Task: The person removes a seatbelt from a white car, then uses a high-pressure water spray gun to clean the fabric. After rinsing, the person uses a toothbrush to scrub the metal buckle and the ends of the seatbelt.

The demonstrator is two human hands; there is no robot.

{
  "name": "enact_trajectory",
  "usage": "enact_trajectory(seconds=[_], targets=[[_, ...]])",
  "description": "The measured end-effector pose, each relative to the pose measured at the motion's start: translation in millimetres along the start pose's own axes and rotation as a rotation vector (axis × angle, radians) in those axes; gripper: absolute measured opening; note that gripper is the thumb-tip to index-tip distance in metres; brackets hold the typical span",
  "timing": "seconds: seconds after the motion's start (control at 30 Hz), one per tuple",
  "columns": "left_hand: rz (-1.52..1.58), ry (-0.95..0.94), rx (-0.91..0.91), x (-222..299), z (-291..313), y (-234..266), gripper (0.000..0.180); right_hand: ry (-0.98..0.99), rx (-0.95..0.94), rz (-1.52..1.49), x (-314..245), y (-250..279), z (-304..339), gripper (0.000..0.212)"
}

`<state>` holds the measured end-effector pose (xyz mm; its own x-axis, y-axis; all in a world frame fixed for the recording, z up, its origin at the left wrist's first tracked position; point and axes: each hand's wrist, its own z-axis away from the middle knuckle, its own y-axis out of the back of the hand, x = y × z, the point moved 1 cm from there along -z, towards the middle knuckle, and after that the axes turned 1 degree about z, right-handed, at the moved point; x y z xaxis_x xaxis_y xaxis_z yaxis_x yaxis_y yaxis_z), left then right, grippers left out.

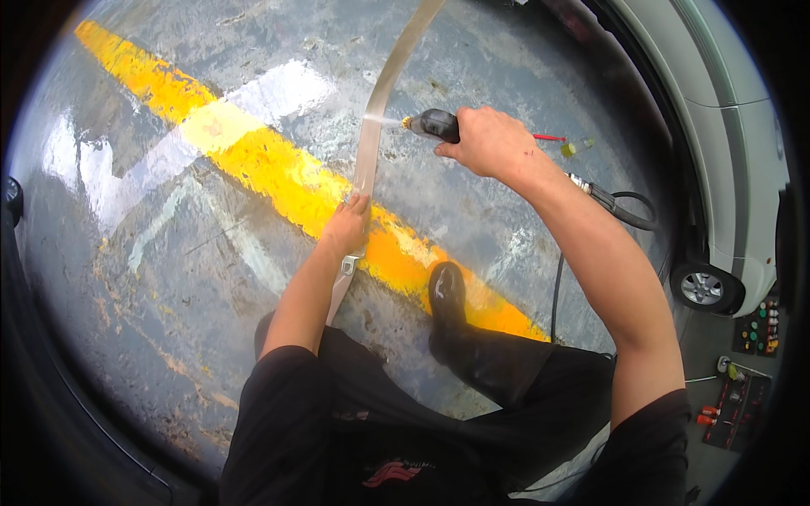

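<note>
- The wet floor (211,295) is mottled grey with pale sheen and rusty orange flecks.
- A broad stripe (278,177) of bright yellow runs across it, deepening to orange near the boot.
- The long strap (375,110) is plain silvery grey.
- The spray gun (437,125) is dark grey with a brass-yellow nozzle and a thin red trigger.
- The hose (620,211) is black.
- The boot (447,308) is glossy black, as are the trousers (506,371).
- The car (734,126) is pale silver-green with a black tyre.

Long grey strap (371,143) stretched from far to near, left of black spray gun (434,125); wet concrete floor (211,278) beneath, silver car (734,152) far right, black boot (445,295) near.
</note>
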<state>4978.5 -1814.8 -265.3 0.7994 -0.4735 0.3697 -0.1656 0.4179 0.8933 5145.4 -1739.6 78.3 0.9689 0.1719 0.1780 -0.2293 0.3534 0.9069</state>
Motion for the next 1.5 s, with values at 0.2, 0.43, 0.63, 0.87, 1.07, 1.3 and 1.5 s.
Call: enact_trajectory(seconds=[0.2, 0.43, 0.63, 0.87, 1.07, 1.3, 1.5], targets=[[0.006, -0.004, -0.002, -4.0, -0.4, -0.7, 0.072, -0.051, 0.134, -0.035, 10.6, 16.8, -12.9, 0.048], [0.002, -0.012, -0.045, 3.9, 1.3, 11.1, 0.074, -0.146, 0.173, -0.046, 27.4, 37.5, -10.8, 0.047], [0.018, 0.012, -0.073, 2.7, 3.8, 14.9, 0.073, -0.086, 0.135, -0.019, 21.2, 47.7, 22.9, 0.047], [0.051, 0.045, 0.018, 0.1, -3.1, 9.2, 0.046, -0.049, 0.035, 0.034, 8.6, 34.8, 42.6, 0.041], [0.035, 0.03, 0.034, 3.1, -6.2, 2.5, 0.041, -0.129, 0.048, 0.03, 14.5, 40.4, 30.1, 0.042], [-0.006, -0.014, 0.134, -5.9, -5.9, -11.7, 0.046, -0.162, 0.079, 0.038, 24.2, 47.3, 19.4, 0.044], [-0.012, -0.022, 0.167, -5.7, -6.3, -12.3, 0.045, -0.185, 0.111, 0.03, 33.9, 53.7, 16.3, 0.045]])
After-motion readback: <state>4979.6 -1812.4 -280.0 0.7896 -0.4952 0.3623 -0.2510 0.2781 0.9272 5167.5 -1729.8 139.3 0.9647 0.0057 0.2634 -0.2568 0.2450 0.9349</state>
